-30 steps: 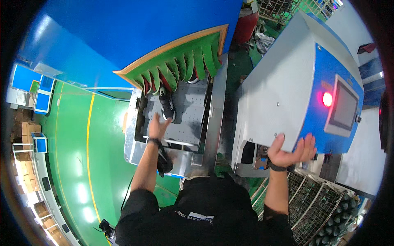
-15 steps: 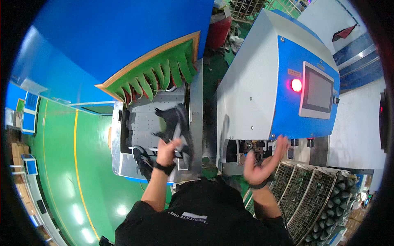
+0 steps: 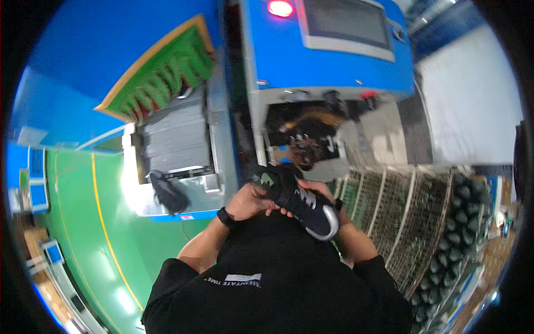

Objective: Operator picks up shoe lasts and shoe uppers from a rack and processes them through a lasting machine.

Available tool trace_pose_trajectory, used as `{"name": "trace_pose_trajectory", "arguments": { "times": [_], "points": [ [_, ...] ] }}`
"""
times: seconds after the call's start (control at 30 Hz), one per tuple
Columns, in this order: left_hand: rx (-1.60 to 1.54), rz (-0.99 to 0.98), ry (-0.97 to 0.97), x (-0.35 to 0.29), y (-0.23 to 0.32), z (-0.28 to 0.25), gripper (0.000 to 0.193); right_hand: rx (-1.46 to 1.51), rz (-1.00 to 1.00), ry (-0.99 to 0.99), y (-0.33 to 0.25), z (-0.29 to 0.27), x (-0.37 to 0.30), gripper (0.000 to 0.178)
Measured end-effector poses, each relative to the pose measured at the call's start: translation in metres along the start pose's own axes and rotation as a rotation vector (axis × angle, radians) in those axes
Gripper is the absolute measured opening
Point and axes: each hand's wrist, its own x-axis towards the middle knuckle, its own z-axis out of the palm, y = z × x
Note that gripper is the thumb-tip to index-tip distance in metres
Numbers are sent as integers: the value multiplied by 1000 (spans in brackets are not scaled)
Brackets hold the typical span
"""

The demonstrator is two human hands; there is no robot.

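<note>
A dark shoe upper (image 3: pixel 314 211) with white markings and a pale curved band at its toe is held between both hands, close to my body. My left hand (image 3: pixel 249 201) pinches the collar end, its fingers and thumb closed on the edge. Behind the upper, my right hand (image 3: pixel 318 189) grips its far side, and most of its fingers are hidden. To the left, a second dark shoe upper (image 3: pixel 169 192) lies at the near end of a grey conveyor (image 3: pixel 175 142).
Green flaps (image 3: pixel 167 78) hang over the conveyor's tunnel mouth. Ahead stands a blue and white machine (image 3: pixel 334 61) with a screen, a glowing red light and an open working space. Wire racks (image 3: pixel 389 222) and a row of dark shoe-shaped pieces (image 3: pixel 445 261) are at the right.
The shoe upper came off the conveyor in my left hand and moved right to my body. My right hand, open before, has closed on it. The view has turned toward the machine.
</note>
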Motion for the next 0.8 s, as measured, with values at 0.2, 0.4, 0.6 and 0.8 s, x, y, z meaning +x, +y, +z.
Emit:
{"name": "trace_pose_trajectory", "arguments": {
  "times": [0.2,0.4,0.6,0.8],
  "points": [
    [11,33,-20,1,67,79,27,-343,-701,685,8,-83,-71,68],
    [-17,-151,304,56,9,65,22,-1184,-954,932,-54,-60,-53,96],
    [-330,-141,375,100,-40,51,16,-1941,-349,1230,-74,-24,7,97],
    [-504,-232,424,109,-59,38,16,-1991,-271,1353,-94,-49,32,93]
  ]
}}
